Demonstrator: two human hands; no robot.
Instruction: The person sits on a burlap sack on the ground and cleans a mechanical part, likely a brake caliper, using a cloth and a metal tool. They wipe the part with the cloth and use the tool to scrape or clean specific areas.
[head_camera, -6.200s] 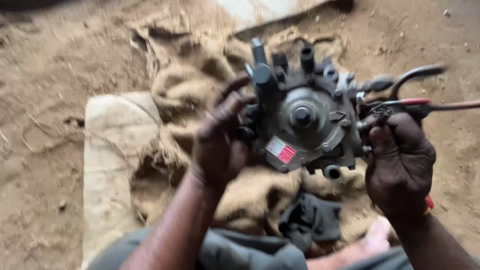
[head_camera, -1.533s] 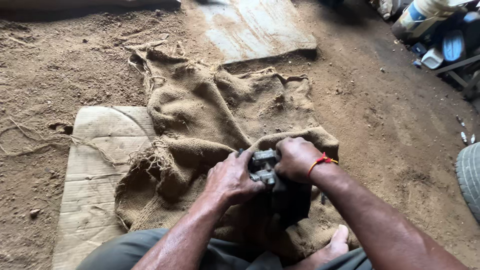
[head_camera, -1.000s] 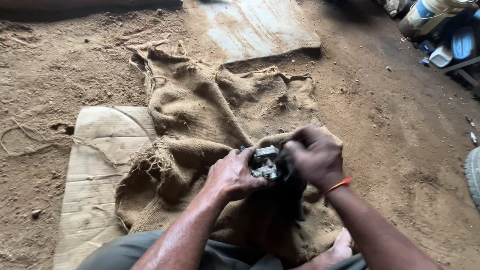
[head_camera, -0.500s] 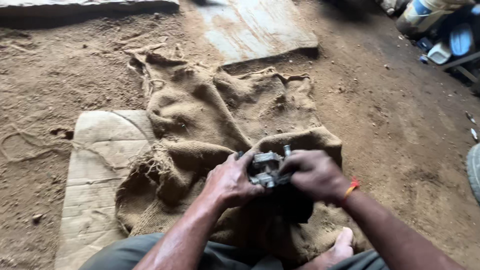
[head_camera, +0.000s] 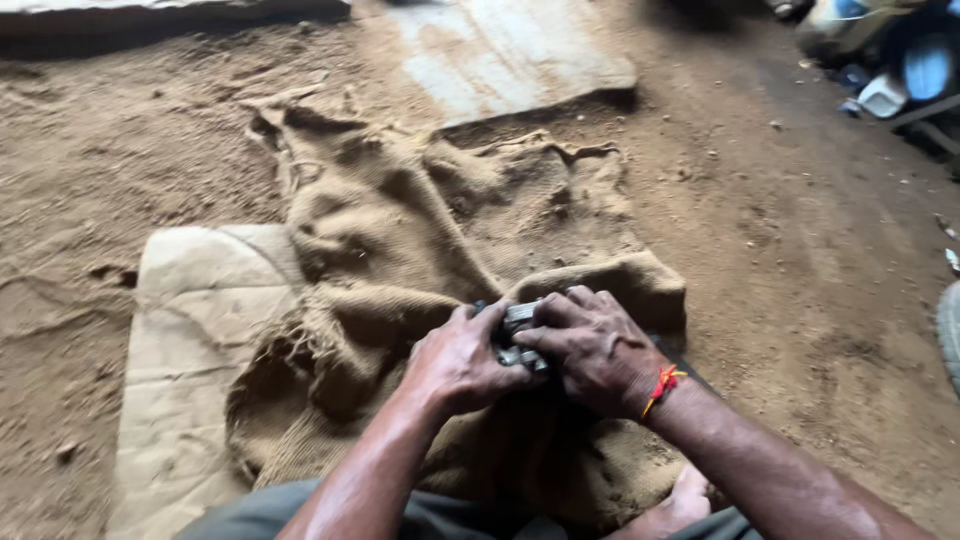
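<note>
Both sets of fingers curled tight round the metal part (head_camera: 517, 335): left hand (head_camera: 462, 362) on its left side, right hand (head_camera: 592, 350) over its top and right. Part sits on burlap sack (head_camera: 400, 250); cardboard (head_camera: 190, 340) left of the part.

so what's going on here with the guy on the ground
A person sitting on a dirt floor has both hands on a small grey metal part. The left hand and right hand close around it from either side, over a rumpled burlap sack that lies partly on a flattened piece of cardboard.
</note>
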